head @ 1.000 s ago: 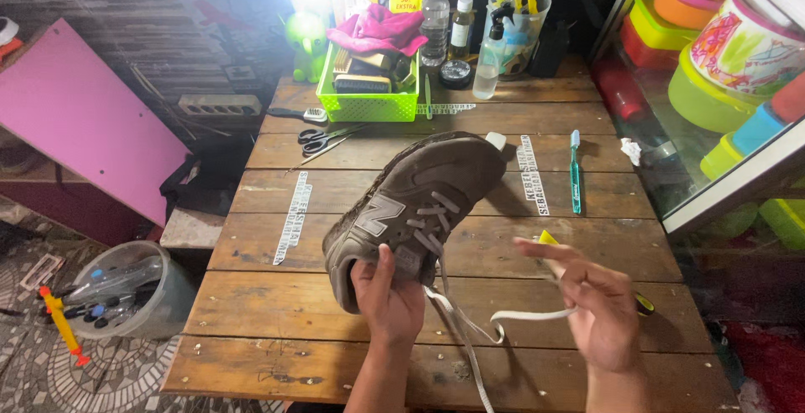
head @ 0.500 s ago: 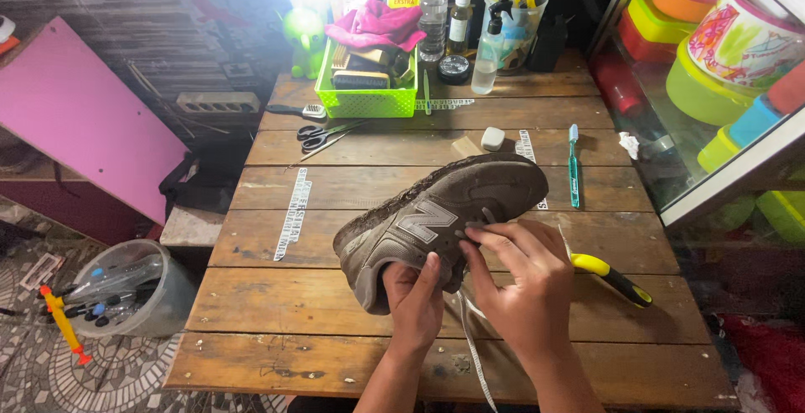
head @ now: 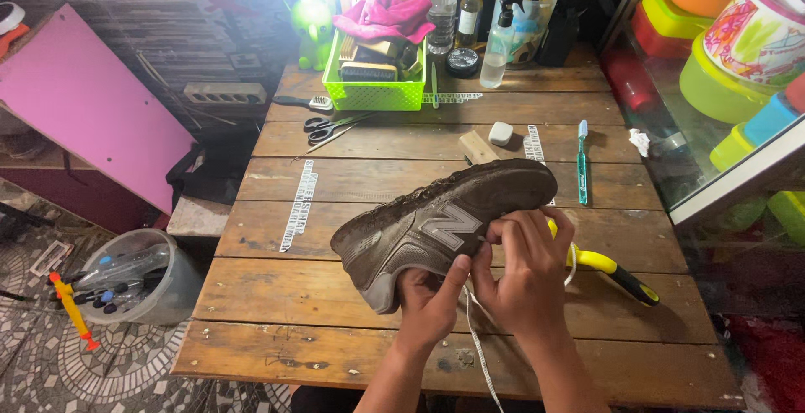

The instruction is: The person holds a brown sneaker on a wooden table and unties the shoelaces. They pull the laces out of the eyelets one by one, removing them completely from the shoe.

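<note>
My left hand (head: 429,300) grips a dirty grey-brown sneaker (head: 436,224) from below, holding it tilted on its side above a wooden slat table (head: 319,321). Its toe points left and its sole faces away from me. My right hand (head: 527,270) is at the shoe's opening, fingers pinched on a white shoelace (head: 480,354) that hangs down toward the table's front edge. Just right of that hand, a yellow-and-black handled tool (head: 616,269) lies on the table.
A green basket (head: 373,90) with brushes and a pink cloth, bottles (head: 442,10), scissors (head: 331,125), a teal toothbrush (head: 581,161) and a small white block (head: 501,133) occupy the far half of the table. Colourful plastic containers (head: 721,86) stack at right. A bucket (head: 138,275) stands on the floor at left.
The shoe has rolled from upright onto its side. My right hand, earlier held out to the right with the lace, has come in to the shoe's opening.
</note>
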